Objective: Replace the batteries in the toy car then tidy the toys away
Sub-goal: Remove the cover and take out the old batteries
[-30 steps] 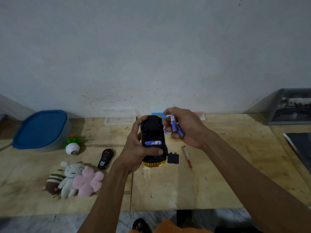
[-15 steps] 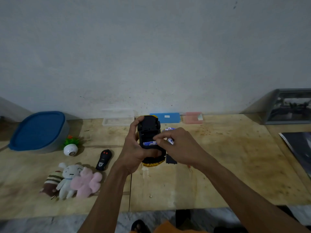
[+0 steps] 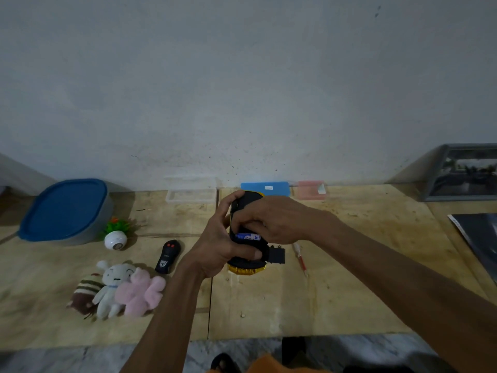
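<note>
– Where is the toy car [image 3: 243, 261]?
– It is held upside down above the wooden table [image 3: 336, 297], between both hands. The left hand [image 3: 217, 249] is wrapped tight around its side and bottom end.
– And the right hand [image 3: 274, 220]?
– It is laid over the top of the car, fingers pressed into the open battery slot. A blue battery [image 3: 248, 236] is seen just under them. Whether another battery is pinched there cannot be told.
– What is kept nearby?
– A black cover [image 3: 277, 255] and a red screwdriver [image 3: 300, 259] are lying just right of the car.
</note>
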Available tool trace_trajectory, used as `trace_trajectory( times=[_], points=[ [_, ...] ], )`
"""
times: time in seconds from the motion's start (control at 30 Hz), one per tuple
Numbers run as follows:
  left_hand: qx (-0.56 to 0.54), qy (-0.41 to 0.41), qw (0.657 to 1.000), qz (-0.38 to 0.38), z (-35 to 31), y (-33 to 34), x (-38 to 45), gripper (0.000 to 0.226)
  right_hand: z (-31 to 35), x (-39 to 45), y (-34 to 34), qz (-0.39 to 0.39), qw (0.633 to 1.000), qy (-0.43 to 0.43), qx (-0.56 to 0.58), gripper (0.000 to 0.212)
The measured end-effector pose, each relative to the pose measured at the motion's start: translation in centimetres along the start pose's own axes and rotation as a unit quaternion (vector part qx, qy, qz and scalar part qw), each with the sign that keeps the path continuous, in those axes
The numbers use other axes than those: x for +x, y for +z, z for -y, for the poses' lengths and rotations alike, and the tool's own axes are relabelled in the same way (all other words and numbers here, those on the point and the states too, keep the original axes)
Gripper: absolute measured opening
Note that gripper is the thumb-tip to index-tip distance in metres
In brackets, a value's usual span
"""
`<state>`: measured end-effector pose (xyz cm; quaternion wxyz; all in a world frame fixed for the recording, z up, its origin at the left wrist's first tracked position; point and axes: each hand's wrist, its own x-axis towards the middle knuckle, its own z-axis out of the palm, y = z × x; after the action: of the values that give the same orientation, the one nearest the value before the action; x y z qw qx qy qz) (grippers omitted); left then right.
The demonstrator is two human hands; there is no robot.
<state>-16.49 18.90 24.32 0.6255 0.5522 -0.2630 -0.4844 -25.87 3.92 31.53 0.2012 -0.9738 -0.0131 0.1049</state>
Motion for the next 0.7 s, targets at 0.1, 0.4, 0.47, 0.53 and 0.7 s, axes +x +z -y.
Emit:
trace_trajectory(
  times=[0.1, 0.4, 0.47, 0.53, 0.7],
  points=[
    [-0.011, -0.002, 1.0, 0.005, -0.1, -0.1, 0.1, 0.12, 0.0, 0.2, -0.4, 0.007, 1.0, -0.009, -0.008, 0.029],
    [-0.03, -0.005, 1.0, 0.009, 0.0, 0.2, 0.9, 0.119, -0.2, 0.8, -0.9, 0.013, 1.0, -0.011, 0.0, 0.024],
    [-0.033, -0.004, 0.999, 0.009, 0.2, 0.3, 1.0, 0.12, -0.4, 0.7, -0.7, 0.011, 1.0, -0.009, 0.009, 0.024],
    [-0.034, 0.005, 0.999, -0.001, 0.0, 0.2, 1.0, 0.119, -0.6, 0.6, -0.4, -0.02, 0.999, 0.003, 0.033, 0.025],
    [-0.023, 0.054, 0.994, -0.09, -0.8, -0.7, 1.0, 0.114, -1.6, 0.0, 0.3, -0.098, 0.983, 0.098, 0.124, 0.027]
  ],
)
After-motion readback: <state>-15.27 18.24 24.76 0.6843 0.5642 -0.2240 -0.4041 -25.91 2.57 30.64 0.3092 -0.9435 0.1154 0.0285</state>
